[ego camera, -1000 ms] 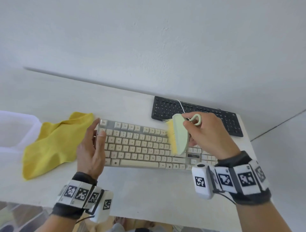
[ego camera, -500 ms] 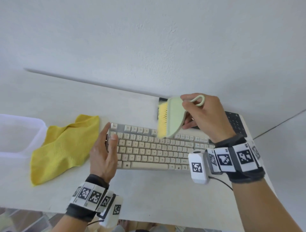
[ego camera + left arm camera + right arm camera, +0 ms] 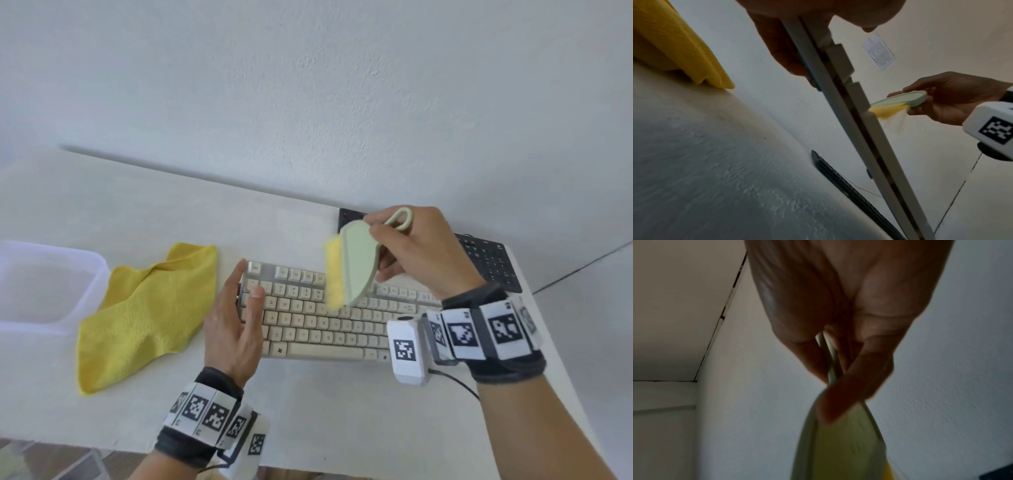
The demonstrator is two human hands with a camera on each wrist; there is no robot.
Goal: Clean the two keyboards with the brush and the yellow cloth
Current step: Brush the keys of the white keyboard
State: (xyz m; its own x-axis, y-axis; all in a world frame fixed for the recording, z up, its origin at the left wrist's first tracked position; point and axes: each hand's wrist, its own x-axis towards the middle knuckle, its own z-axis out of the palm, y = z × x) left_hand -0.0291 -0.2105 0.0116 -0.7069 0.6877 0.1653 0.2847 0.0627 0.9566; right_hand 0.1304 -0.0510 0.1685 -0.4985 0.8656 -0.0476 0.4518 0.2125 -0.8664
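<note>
A cream keyboard (image 3: 308, 322) lies across the middle of the white table (image 3: 325, 411). My left hand (image 3: 248, 279) holds its left end, thumb on the keys and fingers round the edge (image 3: 838, 84). My right hand (image 3: 376, 250) grips a pale green brush (image 3: 358, 263) with yellow bristles, blurred by motion. The bristles meet the upper key rows left of centre (image 3: 885, 110). In the right wrist view my fingers pinch the brush (image 3: 838, 443) at its looped handle. A black keyboard (image 3: 489, 260) lies behind, partly hidden by my right hand. The yellow cloth (image 3: 150, 308) lies crumpled left of the cream keyboard.
A translucent plastic box (image 3: 51, 284) stands at the table's left edge beside the cloth. A white wall runs close behind the table. The table's right edge sits just past the black keyboard (image 3: 849, 186). A thin cable trails from the black keyboard.
The brush lifted off the middle keys, swung up over the back edge, and now comes down onto the upper rows further left. My left hand keeps its hold on the keyboard's end.
</note>
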